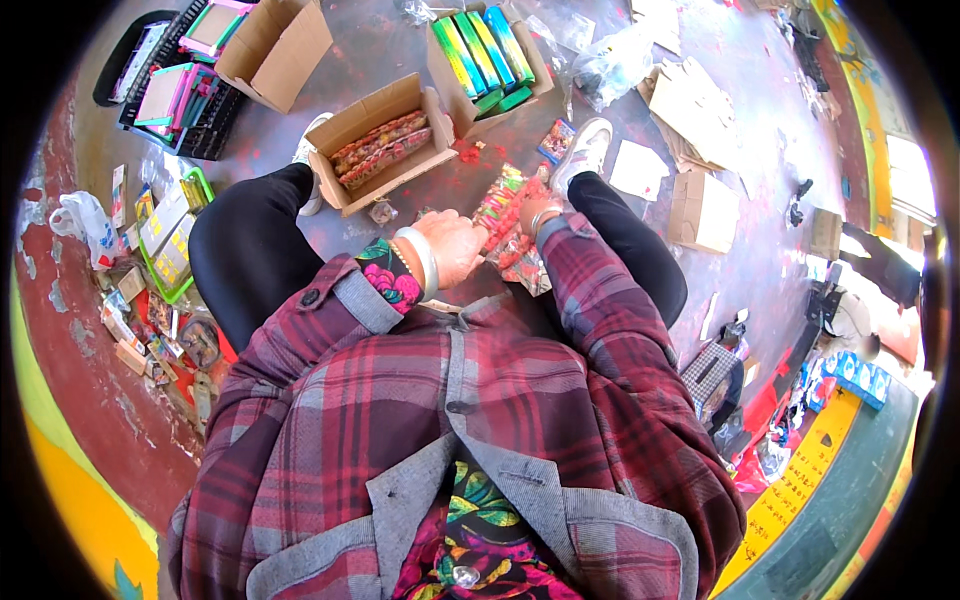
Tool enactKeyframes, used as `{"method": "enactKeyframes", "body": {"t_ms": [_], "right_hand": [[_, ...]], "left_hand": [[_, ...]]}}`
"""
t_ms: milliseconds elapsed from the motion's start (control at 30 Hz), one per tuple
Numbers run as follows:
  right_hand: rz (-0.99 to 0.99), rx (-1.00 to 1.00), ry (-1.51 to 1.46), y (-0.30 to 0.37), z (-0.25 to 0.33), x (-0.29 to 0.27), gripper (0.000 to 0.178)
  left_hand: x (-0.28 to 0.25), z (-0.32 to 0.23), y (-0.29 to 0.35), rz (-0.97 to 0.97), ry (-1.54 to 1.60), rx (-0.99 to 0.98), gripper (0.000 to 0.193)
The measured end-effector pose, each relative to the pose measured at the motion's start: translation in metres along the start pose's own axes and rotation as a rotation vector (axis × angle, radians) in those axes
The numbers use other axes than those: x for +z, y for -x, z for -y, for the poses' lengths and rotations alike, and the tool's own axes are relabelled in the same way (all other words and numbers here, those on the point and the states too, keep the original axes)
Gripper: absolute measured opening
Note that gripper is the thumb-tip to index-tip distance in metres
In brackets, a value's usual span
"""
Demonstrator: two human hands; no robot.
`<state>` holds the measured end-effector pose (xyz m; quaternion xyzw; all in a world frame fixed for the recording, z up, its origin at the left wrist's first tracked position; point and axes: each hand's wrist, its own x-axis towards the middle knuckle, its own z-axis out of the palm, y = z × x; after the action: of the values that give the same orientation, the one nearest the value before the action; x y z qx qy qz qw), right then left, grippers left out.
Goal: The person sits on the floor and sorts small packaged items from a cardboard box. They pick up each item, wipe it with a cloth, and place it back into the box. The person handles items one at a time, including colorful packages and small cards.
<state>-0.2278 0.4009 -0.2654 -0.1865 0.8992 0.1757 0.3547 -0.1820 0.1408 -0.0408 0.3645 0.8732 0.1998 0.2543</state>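
Red-spotted grey floor [372, 45], open brown carton [400, 183] is standing near the top middle, second carton [455, 108] is standing just beyond, black crate [200, 140] is resting left, flattened cardboard [692, 110] is lying right

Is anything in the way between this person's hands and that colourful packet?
Nothing visible is. The left hand is at the left edge of the colourful packet; the right hand is at its right side.
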Motion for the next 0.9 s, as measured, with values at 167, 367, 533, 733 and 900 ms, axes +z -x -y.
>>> {"method": "enactKeyframes", "body": {"t_ms": [167,367,533,733,900], "right_hand": [[0.146,-0.128,-0.01,0.021,0.032,-0.005,0.026],[0.165,-0.197,-0.009,0.011,0.049,0.012,0.025],[0.11,-0.243,0.195,0.003,0.049,0.044,0.023],[0.235,-0.441,0.265,0.014,0.047,0.015,0.023],[0.132,-0.404,0.243,0.026,0.045,-0.002,0.022]], "left_hand": [[0.003,0.008,-0.004,-0.003,0.03,-0.031,0.022],[0.011,0.021,-0.005,0.022,0.027,-0.04,0.022],[0.012,0.025,-0.008,0.047,0.032,-0.054,0.023],[0.016,0.028,-0.005,0.037,0.04,-0.076,0.022],[0.014,0.024,-0.001,0.019,-0.002,-0.075,0.022]]}}
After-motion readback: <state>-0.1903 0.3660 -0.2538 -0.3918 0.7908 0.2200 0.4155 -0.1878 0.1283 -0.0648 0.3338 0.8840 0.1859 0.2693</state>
